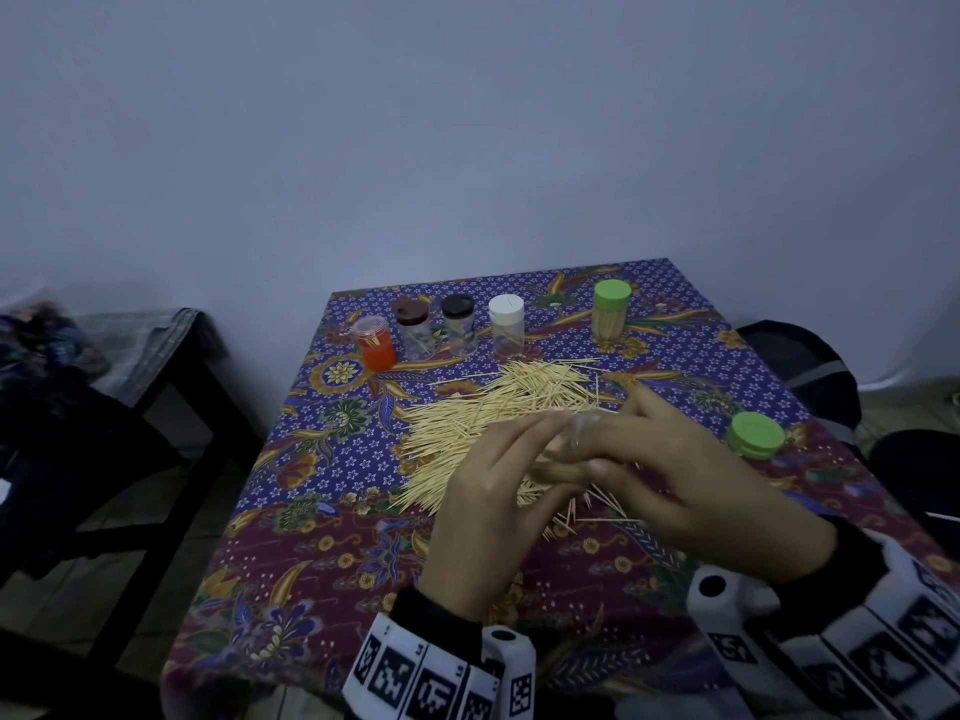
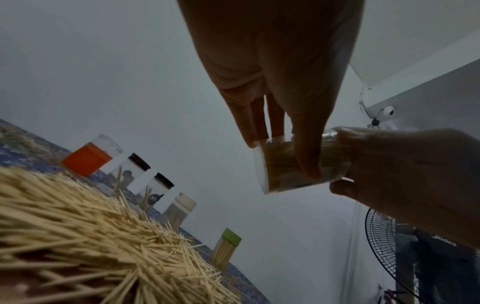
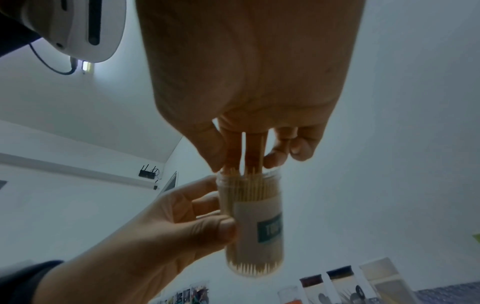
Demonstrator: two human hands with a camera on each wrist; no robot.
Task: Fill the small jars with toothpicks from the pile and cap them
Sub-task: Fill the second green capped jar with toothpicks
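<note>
Over the toothpick pile (image 1: 498,407) (image 2: 91,236) my left hand (image 1: 519,449) (image 2: 280,144) (image 3: 218,214) grips a clear labelled jar (image 1: 558,467) (image 2: 283,170) (image 3: 255,216) packed with toothpicks, thumb on one side and fingers on the other. The jar has no cap and is tipped on its side in the head view. My right hand (image 1: 613,449) (image 3: 245,162) is at the jar's mouth and pinches a few toothpicks that stick out of it. A loose green cap (image 1: 756,436) lies on the cloth to the right.
Along the back stand an orange jar (image 1: 374,343), a brown-capped jar (image 1: 413,324), a black-capped jar (image 1: 460,324), a white-capped jar (image 1: 505,324) and a full green-capped jar (image 1: 612,311). The patterned tablecloth (image 1: 322,537) covers the table. A dark bench (image 1: 156,366) stands left.
</note>
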